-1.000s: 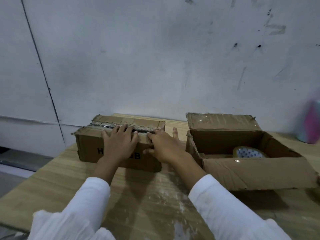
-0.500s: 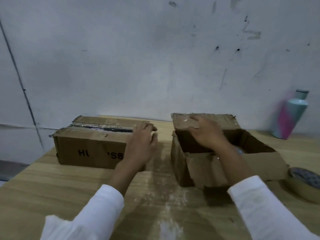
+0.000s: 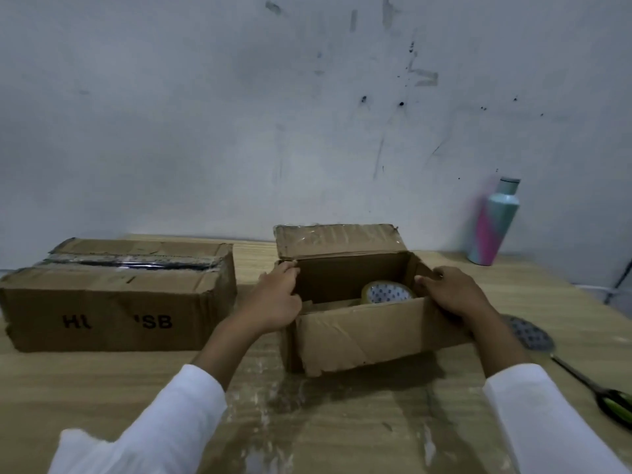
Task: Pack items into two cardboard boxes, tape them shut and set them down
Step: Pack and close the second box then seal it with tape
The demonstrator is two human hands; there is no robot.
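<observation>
Sleeves: Your white sleeves (image 3: 164, 422) come in from the bottom edge, both forearms reaching forward over the table (image 3: 85, 388), pale wood smeared whitish in front of you.

Tool: At your near right a tool (image 3: 615, 405) with a green-and-black handle lies on the wood, its thin metal shaft pointing toward a dotted disc (image 3: 530, 333) partly hidden behind your right forearm. You cannot tell whether the two are joined.

Left hand: Your left hand (image 3: 277, 302) grips the left side of the open box (image 3: 369, 336), fingers curled over the top edge of that wall.

Right hand: Your right hand (image 3: 451, 292) grips the opposite side, fingers curled over the right wall's upper edge.

Open box: It sits on the table between your hands, front flap folded outward and down, back flap standing up behind the opening.

Tape roll: A tape roll (image 3: 386, 292) with a dotted face lies inside the box, toward its right half, partly hidden by the front wall.

Taped box: The taped box (image 3: 116, 313) rests to your left, just beside the open one but apart from it. Its flaps are shut under a strip of tape along the top seam, with black letters on the front face.

Bottle: A pink-and-teal bottle (image 3: 496, 224) stands upright at the table's far right, close to the wall (image 3: 307, 114).

Wall: Grey and scuffed, flecked with dark marks.
</observation>
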